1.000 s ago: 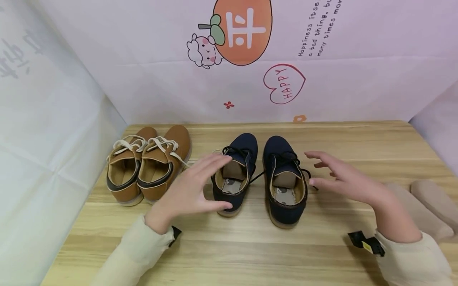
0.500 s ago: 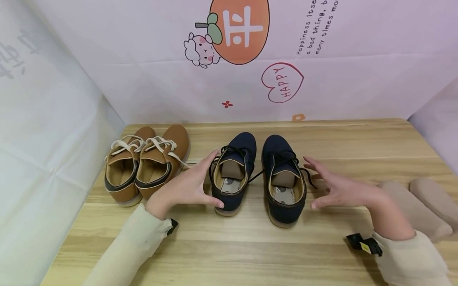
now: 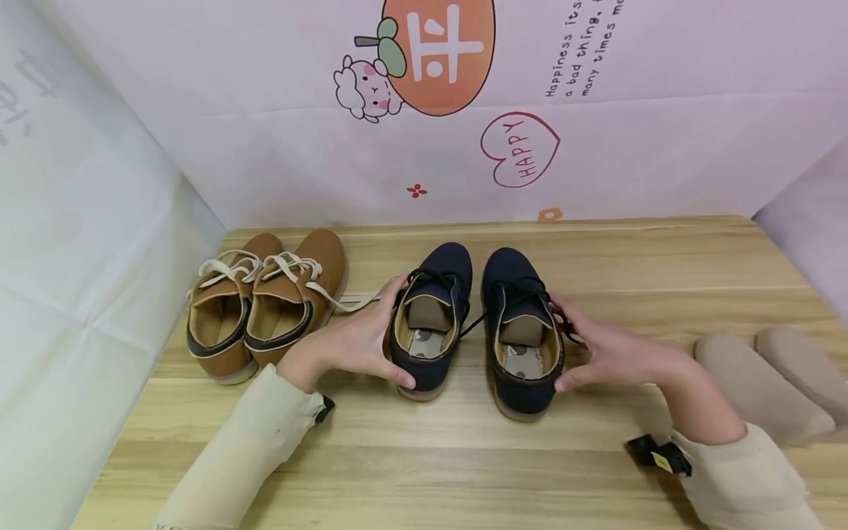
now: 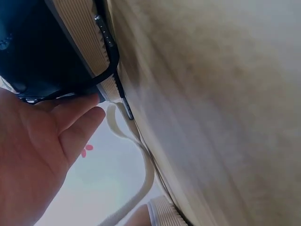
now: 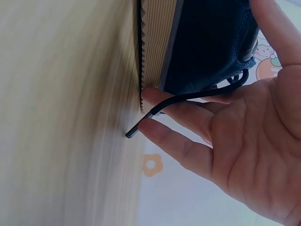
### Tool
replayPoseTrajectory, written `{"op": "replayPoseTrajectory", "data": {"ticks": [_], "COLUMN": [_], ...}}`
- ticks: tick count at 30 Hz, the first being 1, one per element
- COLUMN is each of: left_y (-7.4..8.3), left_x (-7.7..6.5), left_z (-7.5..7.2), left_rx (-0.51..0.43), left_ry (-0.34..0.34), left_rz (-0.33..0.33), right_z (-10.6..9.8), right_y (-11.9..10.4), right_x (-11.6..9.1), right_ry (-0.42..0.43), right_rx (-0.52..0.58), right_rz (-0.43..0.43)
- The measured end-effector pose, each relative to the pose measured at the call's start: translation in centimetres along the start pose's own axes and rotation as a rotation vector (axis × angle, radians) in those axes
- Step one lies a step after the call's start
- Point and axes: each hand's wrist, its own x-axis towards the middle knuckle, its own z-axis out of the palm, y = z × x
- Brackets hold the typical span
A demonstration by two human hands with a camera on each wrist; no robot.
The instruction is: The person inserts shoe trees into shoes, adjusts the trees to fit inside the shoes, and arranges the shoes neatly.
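Two navy shoes with black laces stand side by side mid-table in the head view, heels toward me. My left hand (image 3: 354, 342) lies along the outer side of the left navy shoe (image 3: 450, 265), thumb by its heel. In the left wrist view its extended fingers (image 4: 77, 125) reach along that shoe's side. My right hand (image 3: 616, 353) is at the outer side of the right navy shoe (image 3: 506, 269), thumb near the heel. Its fingers (image 5: 181, 146) look fairly straight in the right wrist view, touching the shoe's side, with a black lace (image 5: 188, 96) across them.
To the left stand two brown shoes, one (image 3: 221, 361) beside the other (image 3: 327, 254); a cream lace (image 3: 358, 305) trails toward my left hand. Two beige padded pieces (image 3: 762, 390) lie at the right of the wooden table (image 3: 450, 478). A printed white sheet (image 3: 298, 162) rises behind.
My right hand has moved left until it meets the right navy shoe. My left hand has come against the left shoe's side. Both shoes stay nearly in place.
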Motion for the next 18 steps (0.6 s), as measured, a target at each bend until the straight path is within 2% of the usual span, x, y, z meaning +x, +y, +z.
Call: {"op": "replayPoseTrajectory", "data": {"ticks": [8,13,18], "left_y": [0.2,0.4,0.8], "left_x": [0.2,0.2,0.7], "left_z": [-0.1,-0.1,-0.1], "left_rx": [-0.015,-0.036,-0.009], "left_ry": [-0.027,-0.046,-0.072], "left_rz": [0.006,-0.019,-0.044], "right_z": [0.6,1.0,1.3], "right_y": [-0.5,-0.8,-1.0], "right_x": [0.7,0.9,1.0], "right_ry": [-0.002,-0.001,0.012], "right_rx": [0.007,0.024,0.047], "right_rz": [-0.006,0.009,0.017]}}
